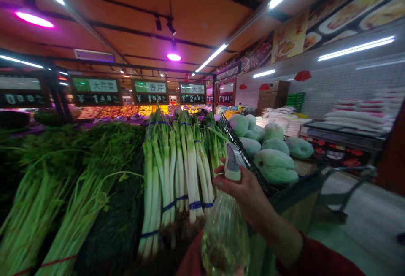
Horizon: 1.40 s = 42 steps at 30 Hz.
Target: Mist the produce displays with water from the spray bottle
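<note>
"At the near edge of the vegetable display, what's that person got hold of?"

"A clear spray bottle (225, 229), in the right hand (245, 187). The fingers are curled round its neck, just under the trigger head (233, 158), closed in as far as the plastic lets them."

"Can you make out every finger?"

"No. One digit lies across the near side of the neck, and a bit of another shows just left of the head. The rest are hidden behind, so I can't tell whether any of them presses the trigger."

"And the arm?"

"It comes up from the lower right out of a dark red sleeve (319, 255), bare at wrist and forearm, slanting in towards the left. The bottle is close to upright, its body hanging below the grip."

"Where's that, against the greens?"

"Right in front of the stand, by the lower right end of the banded leeks (190, 170). A black crate edge (233, 134) slants down to the right of it, with the big pale green melons (276, 164) beyond. The celery (74, 212) lies well over to the left."

"And the left hand?"

"What its fingers are doing, I can't tell from here."
</note>
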{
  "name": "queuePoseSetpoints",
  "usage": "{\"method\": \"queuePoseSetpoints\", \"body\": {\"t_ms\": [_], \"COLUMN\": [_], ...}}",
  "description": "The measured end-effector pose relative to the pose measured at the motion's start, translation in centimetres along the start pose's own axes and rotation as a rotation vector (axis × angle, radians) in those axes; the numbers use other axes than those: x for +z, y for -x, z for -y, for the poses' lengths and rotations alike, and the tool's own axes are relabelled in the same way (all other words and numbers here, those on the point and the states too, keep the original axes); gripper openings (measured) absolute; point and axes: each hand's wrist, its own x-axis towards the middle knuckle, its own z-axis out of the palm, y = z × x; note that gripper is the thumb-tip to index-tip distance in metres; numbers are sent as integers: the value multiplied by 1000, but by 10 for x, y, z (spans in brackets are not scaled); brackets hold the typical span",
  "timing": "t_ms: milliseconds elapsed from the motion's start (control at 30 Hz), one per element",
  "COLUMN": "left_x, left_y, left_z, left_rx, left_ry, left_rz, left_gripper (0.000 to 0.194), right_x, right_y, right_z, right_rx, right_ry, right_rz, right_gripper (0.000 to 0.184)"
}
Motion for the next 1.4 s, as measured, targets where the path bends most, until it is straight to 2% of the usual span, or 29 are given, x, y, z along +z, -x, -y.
{"method": "queuePoseSetpoints", "body": {"t_ms": [100,167,300,500,600,767,933,1167,1300,1400], "left_x": [11,19,35,40,41,41,31,20,15,11], "left_y": [-10,-16,-24,-28,-28,-30,-31,-17,-11,-9], "left_z": [0,-3,-13,-28,-32,-31,-20,-23,-24,-22], "left_rx": [-1,13,125,153,133,139,196,202,159,169], "left_ry": [-8,19,123,112,79,135,153,157,145,182], "left_rz": [-18,-7,35,56,60,32,15,-52,-184,-258], "left_gripper": [75,88,82,88,81,78,80,74,62,70], "right_x": [-10,-16,-23,-25,-24,-20,-11,11,26,39], "right_y": [-7,-11,-19,-27,-29,-32,-38,-46,-49,-55], "right_z": [7,10,14,19,21,24,17,6,3,-2], "right_rx": [-11,-27,-45,-62,-72,-64,-56,-80,-65,-43], "right_ry": [15,22,5,-27,-32,-16,15,64,46,32], "right_rz": [53,59,48,60,64,81,113,178,232,286], "right_gripper": [55,56,58,58,57,51,44,40,38,31]}}
